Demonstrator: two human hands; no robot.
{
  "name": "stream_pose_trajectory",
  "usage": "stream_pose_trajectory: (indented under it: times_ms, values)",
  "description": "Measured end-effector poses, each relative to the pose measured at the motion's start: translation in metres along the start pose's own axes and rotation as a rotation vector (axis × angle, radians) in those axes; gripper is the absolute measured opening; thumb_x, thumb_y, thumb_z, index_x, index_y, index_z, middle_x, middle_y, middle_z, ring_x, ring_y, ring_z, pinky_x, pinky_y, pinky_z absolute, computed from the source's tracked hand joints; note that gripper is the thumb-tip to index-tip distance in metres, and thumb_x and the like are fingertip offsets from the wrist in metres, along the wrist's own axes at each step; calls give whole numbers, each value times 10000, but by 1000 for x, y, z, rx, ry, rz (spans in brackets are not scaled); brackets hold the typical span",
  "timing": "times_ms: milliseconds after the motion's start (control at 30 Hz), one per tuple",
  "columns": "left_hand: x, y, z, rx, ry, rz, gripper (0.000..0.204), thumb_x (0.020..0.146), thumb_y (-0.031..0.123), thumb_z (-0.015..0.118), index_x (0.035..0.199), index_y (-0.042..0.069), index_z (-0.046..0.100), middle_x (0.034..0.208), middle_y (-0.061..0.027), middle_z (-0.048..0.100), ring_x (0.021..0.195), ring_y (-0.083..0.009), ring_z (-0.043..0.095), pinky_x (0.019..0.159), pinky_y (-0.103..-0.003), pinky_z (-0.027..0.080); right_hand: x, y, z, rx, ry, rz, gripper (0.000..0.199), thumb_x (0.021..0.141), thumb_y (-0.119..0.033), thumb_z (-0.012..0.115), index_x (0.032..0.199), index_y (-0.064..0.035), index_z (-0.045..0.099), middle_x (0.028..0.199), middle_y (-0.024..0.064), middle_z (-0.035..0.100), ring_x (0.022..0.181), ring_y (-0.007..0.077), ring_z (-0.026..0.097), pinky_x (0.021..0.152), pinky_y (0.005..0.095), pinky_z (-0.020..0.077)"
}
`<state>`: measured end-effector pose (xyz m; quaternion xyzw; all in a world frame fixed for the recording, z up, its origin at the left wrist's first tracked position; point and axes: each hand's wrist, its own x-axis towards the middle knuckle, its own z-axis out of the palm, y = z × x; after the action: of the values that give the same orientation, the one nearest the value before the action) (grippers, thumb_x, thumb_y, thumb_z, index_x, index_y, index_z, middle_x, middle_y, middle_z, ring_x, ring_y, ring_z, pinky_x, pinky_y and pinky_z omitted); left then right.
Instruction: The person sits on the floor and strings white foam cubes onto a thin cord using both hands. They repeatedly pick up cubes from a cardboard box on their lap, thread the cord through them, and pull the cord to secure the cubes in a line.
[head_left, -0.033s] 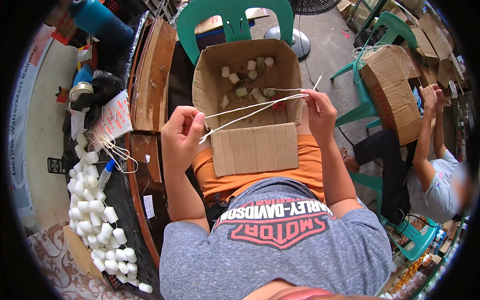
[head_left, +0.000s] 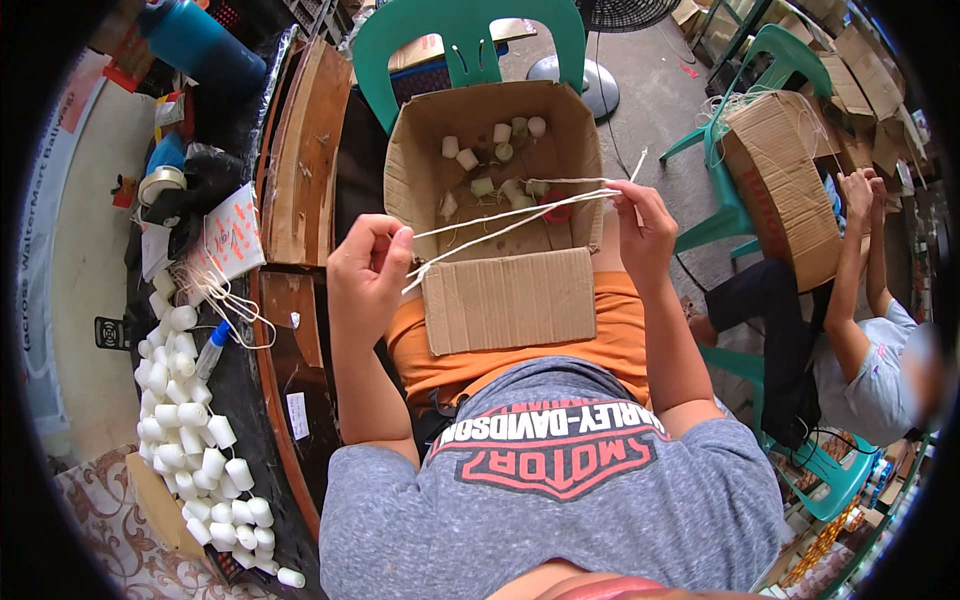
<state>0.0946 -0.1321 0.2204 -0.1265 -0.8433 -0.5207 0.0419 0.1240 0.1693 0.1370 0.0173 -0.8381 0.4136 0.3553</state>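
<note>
White strings stretch in a narrow crossing span between my two hands, above an open cardboard box. My left hand is closed, thumb against curled fingers, pinching the strings' left ends. At the right, my right hand pinches the other ends between thumb and fingertips, and a short loose tip sticks up past them. Under the strings, the cardboard box rests by my lap with its near flap folded down toward me. Inside lie several short white and greenish cylinders and a red round thing, partly behind the strings.
Left, a dark table holds a heap of white cylinders, a blue-capped marker, a string bundle and a blue bottle. A green chair stands beyond the box. At right another person's hands work near a cardboard box.
Both my hands have shifted very slightly to the right and toward me, still pinching the strings. Nothing else visibly differs.
</note>
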Motion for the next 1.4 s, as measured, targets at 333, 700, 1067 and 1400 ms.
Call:
stream_pose_trajectory:
  times_ms: [333,700,1067,1400]
  values:
    - [6,-13,6,171,108,48,142,882,148,604,875,8,583,662,-35,557,604,-95,532,558,-240,434,-1,1,-13,-182,55,-95,178,816,-13,633,986,-61,658,829,79,640,747,208,604,654,307,489]
    - [-10,-10,-15,306,182,-66,186,894,195,595,831,20,601,586,-6,484,538,-66,434,497,-243,362,-12,21,-34,-442,-301,-135,88,792,-173,664,823,-91,661,755,37,635,725,234,585,660,351,449]
    - [-29,-26,-44,-701,-61,17,212,937,192,498,843,9,550,565,13,431,502,-52,370,459,-212,276,-40,71,-81,-768,-816,383,173,753,-253,671,828,-103,715,756,118,657,746,304,632,675,406,496]
    - [-25,6,-33,-753,-567,602,333,744,388,715,690,68,642,577,12,570,529,-146,398,510,-304,328,-30,88,-143,-1011,-532,651,173,785,-291,647,811,-134,712,775,93,674,785,271,642,725,384,442]
